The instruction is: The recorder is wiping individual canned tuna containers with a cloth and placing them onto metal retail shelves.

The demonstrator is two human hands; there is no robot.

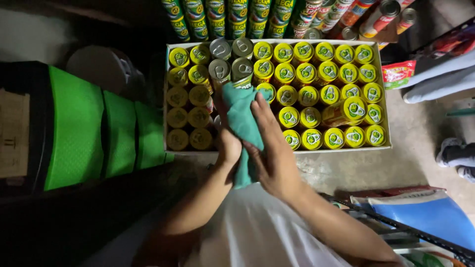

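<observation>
A shallow cardboard box on the floor holds several rows of cans with yellow pull-tab lids; a few silver-lidded cans stand at its upper middle, and one can lies tilted on top at the right. Both my hands work over the box's front left part. My right hand presses a teal-green cloth wrapped over something beneath. My left hand grips from the left, under the cloth. What the cloth covers is hidden.
A green and black plastic stool or crate stands left of the box. More cans are stacked beyond the box. Another person's legs and shoes are at the right. A blue bag and a rack lie at lower right.
</observation>
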